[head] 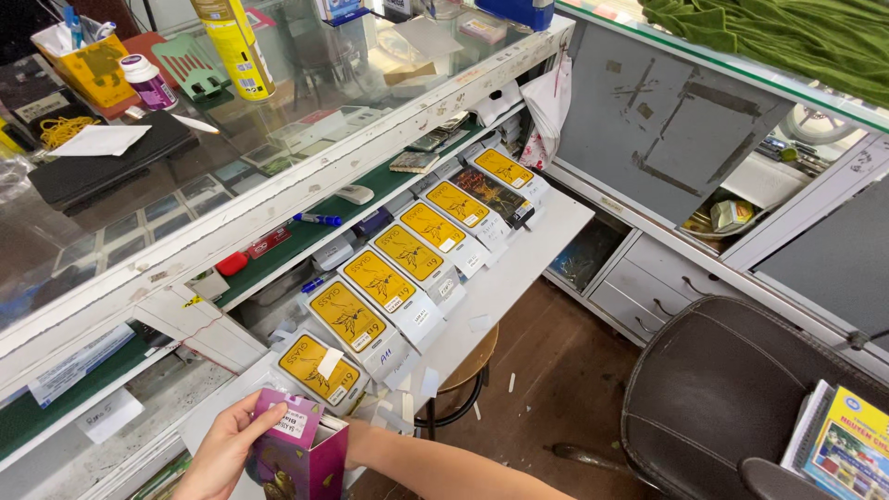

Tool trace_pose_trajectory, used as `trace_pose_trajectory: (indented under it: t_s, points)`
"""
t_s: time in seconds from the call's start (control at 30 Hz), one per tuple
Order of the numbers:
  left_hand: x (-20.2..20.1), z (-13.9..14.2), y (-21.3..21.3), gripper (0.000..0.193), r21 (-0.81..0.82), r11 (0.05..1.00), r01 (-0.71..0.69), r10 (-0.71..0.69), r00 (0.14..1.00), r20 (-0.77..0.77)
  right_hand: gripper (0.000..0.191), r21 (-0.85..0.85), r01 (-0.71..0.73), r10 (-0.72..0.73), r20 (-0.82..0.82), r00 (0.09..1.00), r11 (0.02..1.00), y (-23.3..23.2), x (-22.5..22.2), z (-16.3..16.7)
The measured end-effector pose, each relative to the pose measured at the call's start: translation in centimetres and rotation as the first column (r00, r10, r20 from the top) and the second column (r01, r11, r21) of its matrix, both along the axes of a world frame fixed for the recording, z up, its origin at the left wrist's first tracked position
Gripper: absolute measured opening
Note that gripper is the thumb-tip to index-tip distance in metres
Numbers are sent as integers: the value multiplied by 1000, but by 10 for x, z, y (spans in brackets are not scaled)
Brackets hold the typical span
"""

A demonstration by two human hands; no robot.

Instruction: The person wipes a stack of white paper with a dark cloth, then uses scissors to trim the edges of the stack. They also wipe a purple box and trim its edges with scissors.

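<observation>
left hand (222,454) at bottom left of frame grips a purple box (301,449), thumb on its open top flap. right hand mostly hidden behind the box, only the forearm shows, grip cannot be told. box sits just off the near edge of the white shelf (519,268), close to the nearest yellow pack (319,368). row of yellow packs runs diagonally along the shelf, open floor to the right by the black chair (722,389).

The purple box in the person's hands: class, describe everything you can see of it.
The purple box is a small magenta cardboard carton with gold ornament low on its front and a white sticker on its raised top flap. It stands upright at the bottom edge of the view, open. The left hand pinches the flap; the right hand is hidden behind it.
</observation>
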State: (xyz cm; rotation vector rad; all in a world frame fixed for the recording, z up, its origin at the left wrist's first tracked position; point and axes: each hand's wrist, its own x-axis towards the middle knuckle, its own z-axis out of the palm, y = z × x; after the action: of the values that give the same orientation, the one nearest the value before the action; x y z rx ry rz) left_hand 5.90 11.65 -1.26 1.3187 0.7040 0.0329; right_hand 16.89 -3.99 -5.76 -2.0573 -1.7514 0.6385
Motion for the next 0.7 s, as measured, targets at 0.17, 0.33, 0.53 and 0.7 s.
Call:
trace_pose_trajectory:
  t_s: [0.17, 0.33, 0.53, 0.7]
  points:
    - [-4, -4, 10, 33, 55, 998, -43, 44, 999, -6, 41, -270, 19, -27, -24, 999, 963, -17, 10, -24]
    - [-2, -5, 6, 34, 15, 979, -204, 203, 977, 66, 29, -296, 26, -70, -141, 988, 955, -16, 42, -6]
    - [16, 0, -1, 27, 34, 935, -353, 340, 919, 200, 65, 40, 252, -72, -905, 420, 967, -15, 116, 82]
    - [56, 22, -24, 25, 19, 937, -349, 334, 911, 243, 96, 224, 95, 41, -534, 844, 970, -43, 112, 125]
